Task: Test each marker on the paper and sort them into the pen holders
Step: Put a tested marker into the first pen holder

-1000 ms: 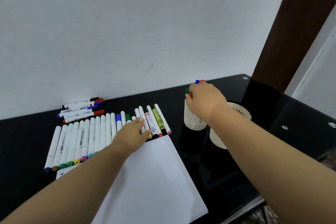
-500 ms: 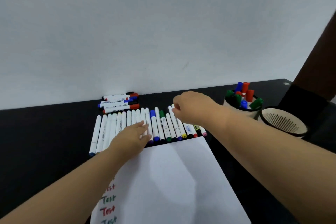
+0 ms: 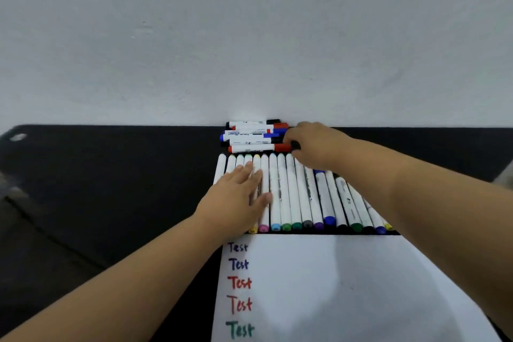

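A row of several white markers (image 3: 288, 194) with coloured caps lies on the black table, just beyond the white paper (image 3: 347, 286). The paper bears the word "Test" several times down its left side in dark, blue, red and green ink. My left hand (image 3: 238, 200) rests flat, fingers straight, on the left part of the row. Behind the row, against the wall, sits a small pile of whiteboard markers (image 3: 249, 136). My right hand (image 3: 311, 144) reaches to the pile's right end, its fingers curled around the black cap of a marker (image 3: 296, 145). The pen holders are out of view.
The black table (image 3: 111, 189) runs left to a rounded corner and ends at the white wall (image 3: 249, 36) behind the markers. A blurred pale shape (image 3: 503, 175) shows at the right edge above my right forearm.
The view swung left, so both pen holders left the frame. My right hand moved from the row of markers back to the pile by the wall. My left hand slid left along the row.
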A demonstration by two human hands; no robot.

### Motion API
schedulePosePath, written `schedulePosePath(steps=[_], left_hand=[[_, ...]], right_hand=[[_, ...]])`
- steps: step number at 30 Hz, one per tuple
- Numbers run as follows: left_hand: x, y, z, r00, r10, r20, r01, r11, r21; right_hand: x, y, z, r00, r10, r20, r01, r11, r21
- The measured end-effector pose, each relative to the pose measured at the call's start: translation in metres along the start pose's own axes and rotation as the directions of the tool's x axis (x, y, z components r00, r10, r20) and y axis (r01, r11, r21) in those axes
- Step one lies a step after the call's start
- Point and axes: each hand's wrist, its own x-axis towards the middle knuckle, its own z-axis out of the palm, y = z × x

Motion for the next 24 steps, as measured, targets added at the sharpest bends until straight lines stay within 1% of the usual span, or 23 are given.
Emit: schedulePosePath(steps=[4,9,14,17,20,24], left_hand=[[0.001,-0.002,0.004,0.999,0.02,-0.025,-0.02,1.0,-0.004],[0.001,-0.004,0.005,0.998,0.051,-0.045,-0.051,0.999,0.007],[0.002,-0.006,0.008,0.996,0.057,-0.064,-0.058,0.998,-0.013],[0.002,-0.006,0.01,0.996,0.058,-0.074,-0.059,0.998,-0.019],[0.003,-0.007,0.01,0.995,0.058,-0.08,-0.06,0.998,-0.023],[0.002,-0.006,0.011,0.995,0.054,-0.083,-0.056,0.998,-0.023]], right_hand=[[0.025,0.0,0.009,1.0,-0.024,0.005,0.024,1.0,0.019],[0.046,-0.001,0.018,0.999,-0.052,0.013,0.052,0.998,-0.046],[0.056,-0.001,0.021,0.998,-0.053,-0.037,0.053,0.998,-0.019],[0.065,-0.007,0.02,0.994,-0.085,-0.072,0.085,0.996,-0.006],[0.071,-0.017,0.021,0.99,-0.13,-0.048,0.128,0.991,-0.034],[0.076,-0.024,0.019,0.99,-0.142,-0.017,0.14,0.987,-0.084]])
